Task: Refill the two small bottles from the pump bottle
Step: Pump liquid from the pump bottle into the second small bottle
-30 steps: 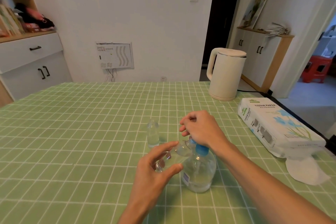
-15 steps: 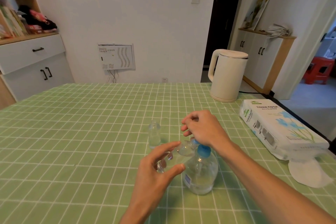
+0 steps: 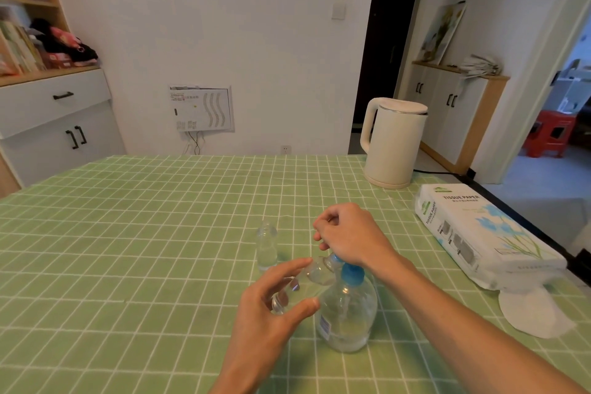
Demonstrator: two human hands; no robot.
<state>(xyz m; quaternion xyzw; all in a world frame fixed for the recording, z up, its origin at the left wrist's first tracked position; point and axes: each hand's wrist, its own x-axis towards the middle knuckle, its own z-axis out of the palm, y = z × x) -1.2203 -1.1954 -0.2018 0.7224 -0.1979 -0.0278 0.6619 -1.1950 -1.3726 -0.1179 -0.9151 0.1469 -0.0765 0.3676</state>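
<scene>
The pump bottle (image 3: 347,307) stood on the counter (image 3: 128,233), its head hidden under the right hand (image 3: 348,235), whose fingers curled over it. The left hand (image 3: 268,313) gripped a tilted small bottle (image 3: 300,285) between fingers and thumb, mouth at the spout. The second small bottle (image 3: 267,245) stood upright just beyond, with the kettle (image 3: 391,144) and tissue pack (image 3: 479,233) well apart on the right; liquid levels were hard to make out

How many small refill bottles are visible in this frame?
2. One small bottle stands upright on the tablecloth beyond the left hand; the other bottle is held tilted in that hand, at the top of the pump bottle. No sign of more.
</scene>
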